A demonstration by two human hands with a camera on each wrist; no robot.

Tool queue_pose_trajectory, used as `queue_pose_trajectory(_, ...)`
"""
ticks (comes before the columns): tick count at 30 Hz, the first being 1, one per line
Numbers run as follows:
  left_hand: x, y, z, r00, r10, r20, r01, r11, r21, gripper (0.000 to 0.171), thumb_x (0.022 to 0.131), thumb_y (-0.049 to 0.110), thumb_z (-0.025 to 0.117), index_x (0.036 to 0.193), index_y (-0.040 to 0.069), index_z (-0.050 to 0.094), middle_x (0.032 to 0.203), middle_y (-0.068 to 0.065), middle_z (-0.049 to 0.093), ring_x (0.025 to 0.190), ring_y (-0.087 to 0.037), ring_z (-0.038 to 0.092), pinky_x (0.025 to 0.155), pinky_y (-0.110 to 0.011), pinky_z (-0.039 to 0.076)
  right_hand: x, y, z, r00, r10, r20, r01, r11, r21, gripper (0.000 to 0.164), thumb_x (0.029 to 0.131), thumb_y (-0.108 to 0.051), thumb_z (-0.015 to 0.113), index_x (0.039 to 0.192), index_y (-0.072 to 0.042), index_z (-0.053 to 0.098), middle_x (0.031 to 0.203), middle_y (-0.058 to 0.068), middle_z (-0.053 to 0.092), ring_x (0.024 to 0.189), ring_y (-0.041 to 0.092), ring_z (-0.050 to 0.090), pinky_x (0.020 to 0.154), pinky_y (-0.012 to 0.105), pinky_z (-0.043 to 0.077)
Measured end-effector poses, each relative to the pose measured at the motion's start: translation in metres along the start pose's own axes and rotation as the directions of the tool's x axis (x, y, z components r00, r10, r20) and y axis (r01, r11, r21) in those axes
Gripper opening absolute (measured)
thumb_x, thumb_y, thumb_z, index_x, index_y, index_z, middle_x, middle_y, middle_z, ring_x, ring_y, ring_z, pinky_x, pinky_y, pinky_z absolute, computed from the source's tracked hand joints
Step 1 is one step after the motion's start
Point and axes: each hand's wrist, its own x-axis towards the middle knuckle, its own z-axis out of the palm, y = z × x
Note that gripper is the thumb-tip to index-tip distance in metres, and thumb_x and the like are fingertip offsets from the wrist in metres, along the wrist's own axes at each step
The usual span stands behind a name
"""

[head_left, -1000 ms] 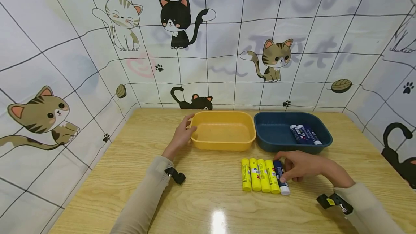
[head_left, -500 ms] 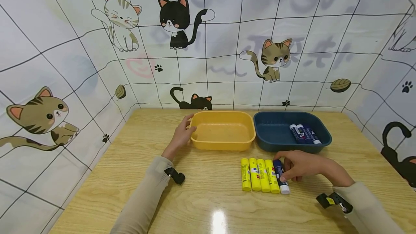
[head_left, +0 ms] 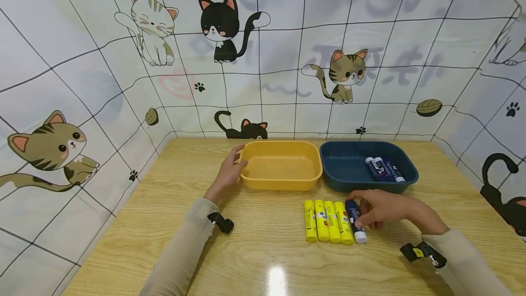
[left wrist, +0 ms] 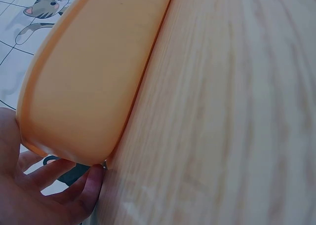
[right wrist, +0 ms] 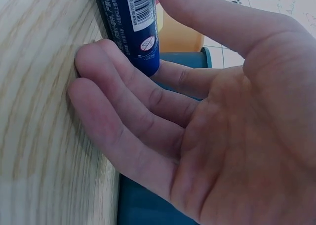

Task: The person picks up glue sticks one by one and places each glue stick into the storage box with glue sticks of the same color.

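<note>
My left hand holds the left end of the yellow tray, thumb by its rim and fingers curved round the end, as the left wrist view also shows. Between thumb and index finger, my right hand pinches a dark blue glue stick with a white cap, one end against the index finger. It lies at the right of a row of several yellow glue sticks on the table. In the right wrist view a barcode shows on the blue glue stick; the other fingers are half bent beside it.
Right of the yellow tray stands a dark blue tray, with several blue glue sticks in its right part. Both trays sit on a wooden table near its back edge. A cat-printed cloth hangs behind and at the sides.
The blue glue stick's capped end has shifted very slightly away from me under my right hand. My left hand stays at the yellow tray.
</note>
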Motion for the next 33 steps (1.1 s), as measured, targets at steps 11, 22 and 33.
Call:
queue_pose_trajectory(11, 0.0004, -0.0009, -0.0010, 1.000, -0.007, -0.008, 0.007, 1.000, 0.001, 0.058, 0.105, 0.018, 0.054, 0.160, 0.020, 0.037, 0.154, -0.020, 0.051, 0.132, -0.042, 0.060, 0.106, -0.054, 0.053, -0.0021, -0.0045, 0.0004, 0.994, 0.108, -0.033, -0.107, 0.994, 0.034, 0.073, 0.094, -0.021, 0.073, 0.151, 0.005, 0.037, 0.080, 0.009, 0.066, 0.068, 0.024, 0.065, 0.064, 0.038, 0.058)
queue_pose_trajectory(22, 0.0010, -0.0018, -0.0006, 1.000, 0.001, -0.007, -0.001, 1.000, 0.007, 0.057, 0.105, 0.018, 0.054, 0.160, 0.021, 0.037, 0.153, -0.020, 0.052, 0.130, -0.041, 0.062, 0.105, -0.054, 0.054, -0.0019, -0.0004, -0.0025, 0.989, 0.095, -0.109, -0.099, 0.995, -0.026, 0.072, 0.090, -0.022, 0.077, 0.147, 0.007, 0.043, 0.079, 0.006, 0.060, 0.065, 0.022, 0.060, 0.060, 0.035, 0.055)
queue_pose_trajectory(33, -0.0001, 0.0002, -0.0007, 1.000, 0.001, -0.010, -0.001, 1.000, 0.009, 0.058, 0.105, 0.017, 0.054, 0.160, 0.021, 0.037, 0.152, -0.021, 0.053, 0.129, -0.041, 0.062, 0.105, -0.053, 0.054, -0.0046, 0.0006, -0.0059, 0.992, 0.020, -0.124, -0.026, 0.999, -0.047, 0.073, 0.088, -0.021, 0.080, 0.146, 0.007, 0.045, 0.086, 0.007, 0.062, 0.064, 0.020, 0.062, 0.059, 0.033, 0.056)
